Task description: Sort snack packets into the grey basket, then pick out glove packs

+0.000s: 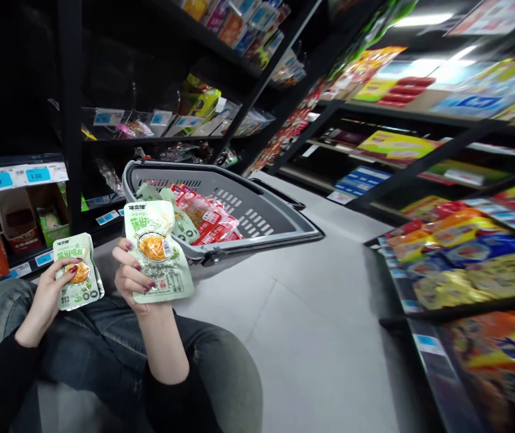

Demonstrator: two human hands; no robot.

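Observation:
My left hand (52, 288) is closed on a pale green snack pouch (78, 293) with an orange food picture on its front. It seems that more than one pouch is stacked there. A similar green snack pouch (167, 279) is gripped by my right hand (130, 273), its printed front turned toward me. Just beyond that pouch stands a grey shopping basket (279, 219) on the floor. Red snack packets (210, 216) and further green pouches (184, 225) lie inside it. The pouch in my right hand overlaps the basket's near left side in view.
Dark shelves with price labels (20, 175) stand at the left, with open cardboard boxes (16, 219) on the lowest one. Shelves of colourful snack bags (460, 240) line the right side, blurred. Pale floor tiles (302, 337) run between them. My bent knees (234, 373) are below my hands.

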